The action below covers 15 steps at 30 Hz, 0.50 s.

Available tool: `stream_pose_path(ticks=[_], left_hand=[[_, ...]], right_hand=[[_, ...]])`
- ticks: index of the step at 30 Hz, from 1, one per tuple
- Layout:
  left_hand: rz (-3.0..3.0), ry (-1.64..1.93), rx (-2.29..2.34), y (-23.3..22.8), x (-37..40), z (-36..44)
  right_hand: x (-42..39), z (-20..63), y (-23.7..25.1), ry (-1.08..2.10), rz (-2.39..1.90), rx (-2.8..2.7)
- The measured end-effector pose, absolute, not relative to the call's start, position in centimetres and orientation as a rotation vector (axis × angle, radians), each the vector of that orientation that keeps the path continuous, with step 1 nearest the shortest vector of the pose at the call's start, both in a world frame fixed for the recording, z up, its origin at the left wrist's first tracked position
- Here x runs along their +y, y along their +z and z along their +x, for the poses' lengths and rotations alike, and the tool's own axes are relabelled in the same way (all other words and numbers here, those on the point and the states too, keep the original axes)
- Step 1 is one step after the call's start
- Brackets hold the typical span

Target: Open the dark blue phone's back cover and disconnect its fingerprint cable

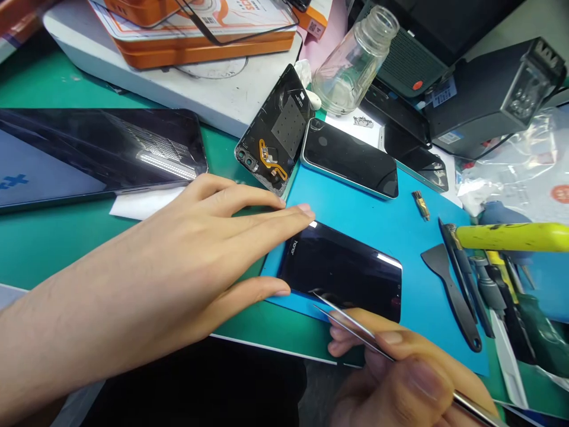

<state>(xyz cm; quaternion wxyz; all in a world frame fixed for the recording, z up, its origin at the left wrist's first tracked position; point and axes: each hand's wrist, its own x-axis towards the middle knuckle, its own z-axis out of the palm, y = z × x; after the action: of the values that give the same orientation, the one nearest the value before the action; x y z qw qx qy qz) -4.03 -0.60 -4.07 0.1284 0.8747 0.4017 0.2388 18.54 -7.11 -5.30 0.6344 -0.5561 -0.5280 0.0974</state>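
Observation:
A black Honor smartphone (342, 270) lies screen up on a blue mat (368, 219). My left hand (208, 249) holds its left end, with the index fingertip at the far corner and the thumb at the near corner. In my right hand (400, 367) is a pair of metal tweezers (355, 329), pinched between thumb and fingers. Their slim tips are slightly apart, at the phone's near long edge; whether they touch it I cannot tell. Beyond the left hand leans a phone back cover (278, 127) with an orange flex cable on its inside.
A second phone (351, 157) lies at the mat's far edge, with a glass jar (355, 62) behind it. A large dark tablet (102, 154) is on the left. Right are a black spatula (453, 296), a yellow-handled tool (511, 237) and other tools. Orange boxes (200, 50) stand at the back.

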Motion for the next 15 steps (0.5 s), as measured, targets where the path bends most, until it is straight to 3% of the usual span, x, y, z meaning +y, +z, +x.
stream_pose_path(ticks=[15], left_hand=[[2.567, 0.650, 1.118, -4.1, -0.6, -4.3]], right_hand=[[-7.1, 19.7, -4.9, 0.319, -1.158, -1.058]])
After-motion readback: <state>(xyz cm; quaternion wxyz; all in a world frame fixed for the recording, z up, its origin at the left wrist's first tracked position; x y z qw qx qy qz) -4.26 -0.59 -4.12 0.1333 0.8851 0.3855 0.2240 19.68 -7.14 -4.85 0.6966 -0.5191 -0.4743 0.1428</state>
